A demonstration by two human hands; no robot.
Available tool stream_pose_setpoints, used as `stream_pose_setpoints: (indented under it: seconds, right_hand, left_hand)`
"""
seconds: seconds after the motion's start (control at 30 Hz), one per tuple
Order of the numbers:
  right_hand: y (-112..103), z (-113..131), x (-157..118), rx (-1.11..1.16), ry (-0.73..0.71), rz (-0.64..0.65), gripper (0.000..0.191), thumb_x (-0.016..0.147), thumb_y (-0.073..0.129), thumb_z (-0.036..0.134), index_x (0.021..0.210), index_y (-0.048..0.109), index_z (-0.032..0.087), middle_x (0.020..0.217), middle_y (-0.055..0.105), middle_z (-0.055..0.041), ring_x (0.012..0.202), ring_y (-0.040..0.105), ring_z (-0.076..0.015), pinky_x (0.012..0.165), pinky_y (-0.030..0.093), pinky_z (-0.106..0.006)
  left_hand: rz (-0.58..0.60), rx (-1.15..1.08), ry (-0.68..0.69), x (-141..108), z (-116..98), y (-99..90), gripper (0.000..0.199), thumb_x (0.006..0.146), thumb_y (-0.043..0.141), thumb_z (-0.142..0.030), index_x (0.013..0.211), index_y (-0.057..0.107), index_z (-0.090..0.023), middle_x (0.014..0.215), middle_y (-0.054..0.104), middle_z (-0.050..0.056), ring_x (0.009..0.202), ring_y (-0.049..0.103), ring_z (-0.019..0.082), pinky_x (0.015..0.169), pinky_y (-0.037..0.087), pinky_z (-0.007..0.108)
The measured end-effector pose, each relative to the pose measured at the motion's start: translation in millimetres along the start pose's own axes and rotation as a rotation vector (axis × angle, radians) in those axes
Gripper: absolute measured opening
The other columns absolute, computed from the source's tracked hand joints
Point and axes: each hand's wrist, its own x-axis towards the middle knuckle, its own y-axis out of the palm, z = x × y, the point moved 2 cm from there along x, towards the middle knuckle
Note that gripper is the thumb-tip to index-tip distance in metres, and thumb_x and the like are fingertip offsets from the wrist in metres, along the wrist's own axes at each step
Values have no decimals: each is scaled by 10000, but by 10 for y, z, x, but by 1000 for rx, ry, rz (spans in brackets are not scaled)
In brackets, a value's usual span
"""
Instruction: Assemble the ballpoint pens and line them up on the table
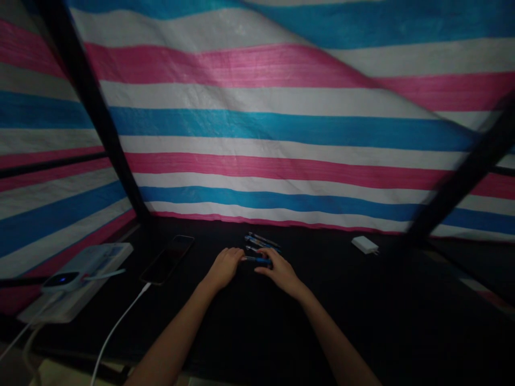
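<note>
Head cam: blue pen (255,259) at my 12 o'clock on the worktop (245,332). Right fingers (266,251) curve round its 3 o'clock end, left fingers (235,252) sit at 9; can't tell if either's pinching. Probably light, stiff, slick-ish, so I'd grab mid-barrel.

No lettering or number can be read; at eight o'clock, a lit blue mark (63,279) on the dark-faced device (60,282) is too small to make out.
</note>
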Motion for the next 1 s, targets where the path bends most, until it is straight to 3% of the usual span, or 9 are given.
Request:
stream_pose_setpoints:
  seconds: [0.13,0.27,0.37,0.47,0.53,0.6,0.77,0.93,1.0]
  right_hand:
    - [40,-101,25,41,174,138,353,870,306,398,956,601,224,648,627,21,522,543,-103,588,401,-242]
    - [28,-153,54,102,120,51,302,715,579,370,989,588,243,882,646,2,715,580,-126,656,414,-244]
    - [57,-180,62,245,144,96,348,783,476,416,1050,562,210,835,661,-24,623,581,-124,621,427,-262]
    - [89,-191,61,300,159,190,300,807,439,371,958,606,173,733,659,-25,501,541,-104,549,418,-250]
    - [78,-193,66,255,104,136,270,705,587,293,955,610,193,826,648,-19,597,555,-105,588,420,-239]
    - [67,-202,75,245,58,72,409,632,660,261,1031,579,219,920,624,-16,693,554,-112,641,423,-240]
    - [111,-239,99,462,90,192,398,820,411,409,1079,555,143,795,648,-58,541,522,-105,544,415,-250]
    - [87,-227,84,341,32,109,444,661,646,309,1085,555,212,884,616,-23,716,539,-122,656,421,-251]
    - [90,-210,75,349,34,126,447,676,633,331,1096,546,207,925,608,-31,728,537,-120,682,424,-258]
  left_hand:
    - [12,27,18,-11,-7,4,171,891,361,-177,848,525,-167,850,578,25,801,516,170,757,352,307]
    - [19,42,18,-19,-6,1,165,892,364,-181,848,522,-169,841,573,22,811,515,172,776,347,316]
    - [4,51,33,-22,-13,-6,146,889,378,-186,858,519,-168,842,567,24,803,510,173,771,348,316]
    - [18,47,52,-21,-26,12,139,885,393,-197,835,520,-170,824,560,23,792,503,172,748,354,307]
    - [28,34,49,-17,-33,29,135,884,395,-194,838,521,-172,826,560,21,798,502,168,747,356,301]
    - [29,29,47,-12,-39,41,132,884,393,-189,846,519,-174,834,560,20,805,501,166,750,356,299]
    - [12,54,70,-13,-50,28,130,885,387,-188,834,506,-175,829,557,19,792,500,171,746,353,304]
    - [7,56,91,-19,-54,9,114,881,399,-186,828,500,-178,817,555,16,792,499,173,737,353,299]
    - [1,59,89,-18,-54,4,115,881,399,-186,829,500,-175,817,556,17,787,500,173,734,353,299]
